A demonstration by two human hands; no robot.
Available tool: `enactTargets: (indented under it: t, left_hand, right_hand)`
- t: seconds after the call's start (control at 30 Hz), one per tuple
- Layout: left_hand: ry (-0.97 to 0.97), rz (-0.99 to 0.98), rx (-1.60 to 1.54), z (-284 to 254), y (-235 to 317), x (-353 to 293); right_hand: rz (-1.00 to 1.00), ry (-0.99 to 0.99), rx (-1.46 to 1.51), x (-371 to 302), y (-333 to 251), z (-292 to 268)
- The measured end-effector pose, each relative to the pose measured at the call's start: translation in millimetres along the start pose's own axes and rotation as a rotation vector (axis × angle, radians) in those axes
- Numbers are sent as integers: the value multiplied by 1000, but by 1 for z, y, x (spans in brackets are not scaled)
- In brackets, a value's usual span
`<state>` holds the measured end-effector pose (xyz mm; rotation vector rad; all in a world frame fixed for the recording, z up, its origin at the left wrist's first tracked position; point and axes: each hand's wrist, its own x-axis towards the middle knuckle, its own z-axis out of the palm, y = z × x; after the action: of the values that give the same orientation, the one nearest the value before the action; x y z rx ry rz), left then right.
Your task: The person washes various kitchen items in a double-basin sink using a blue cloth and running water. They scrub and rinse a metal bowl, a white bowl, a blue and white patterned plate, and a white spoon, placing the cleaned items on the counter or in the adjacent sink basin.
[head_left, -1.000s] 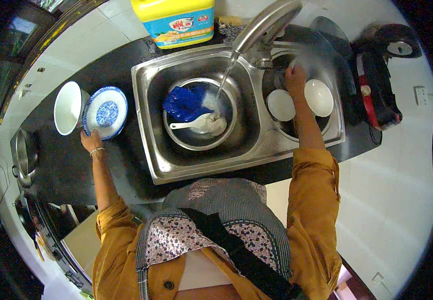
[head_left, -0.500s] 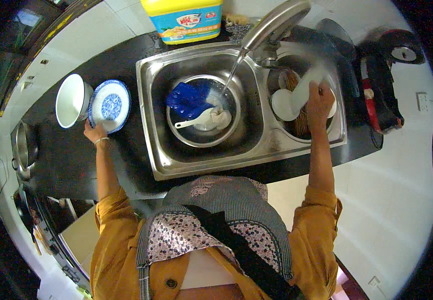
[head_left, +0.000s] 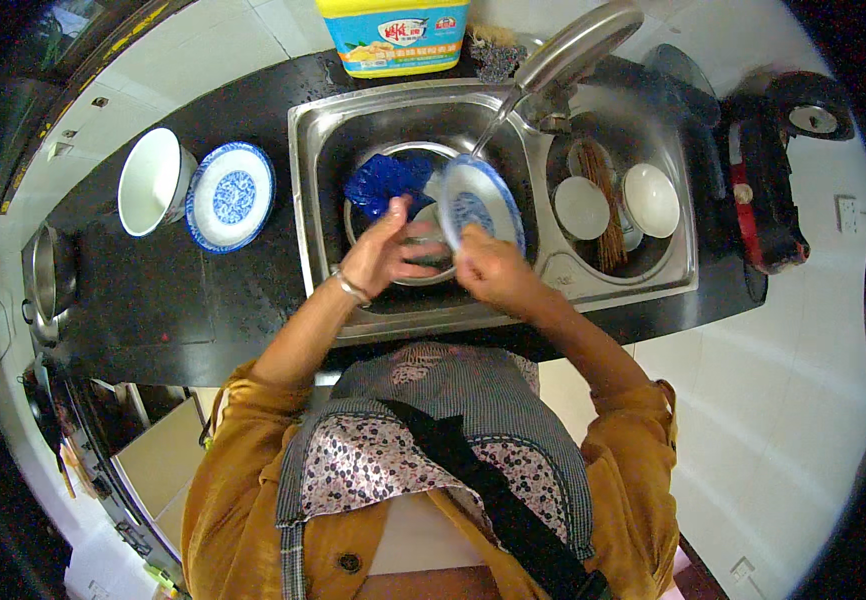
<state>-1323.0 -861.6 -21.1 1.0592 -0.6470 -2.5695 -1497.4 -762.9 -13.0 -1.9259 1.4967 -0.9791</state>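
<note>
My right hand [head_left: 498, 275] grips the near edge of a blue-rimmed white plate [head_left: 488, 207], tilted beneath the running tap [head_left: 578, 50]. My left hand [head_left: 383, 255], fingers spread and holding nothing, is just left of that plate above a metal basin [head_left: 421, 282]. The basin stands in the larger sink bowl [head_left: 323, 200]. A crumpled blue thing [head_left: 383, 182], perhaps a plastic bag or cloth, lies in it; the hands and plate hide most of the rest. On the counter to the left sit another blue-patterned plate [head_left: 230, 197] and a deep white bowl [head_left: 151, 182].
White bowls [head_left: 581, 208] and a bundle of chopsticks [head_left: 610, 225] lie in the smaller right sink. A yellow jug with a blue label [head_left: 398, 35] stands behind the sink. Far right is a red-and-black appliance [head_left: 753, 195]; a steel pot [head_left: 50, 280] is far left.
My left hand has left the plate on the counter and come over the basin. My right hand has moved left from the small sink and now holds a plate under the water.
</note>
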Motion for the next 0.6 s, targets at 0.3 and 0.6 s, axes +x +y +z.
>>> enactTargets:
  t: [0.3, 0.6]
  left_hand:
    - [89, 187, 259, -41, -8, 40]
    - [479, 96, 534, -68, -33, 73]
  right_hand:
    - [197, -355, -83, 11, 62, 41]
    - [-220, -333, -79, 9, 71, 80]
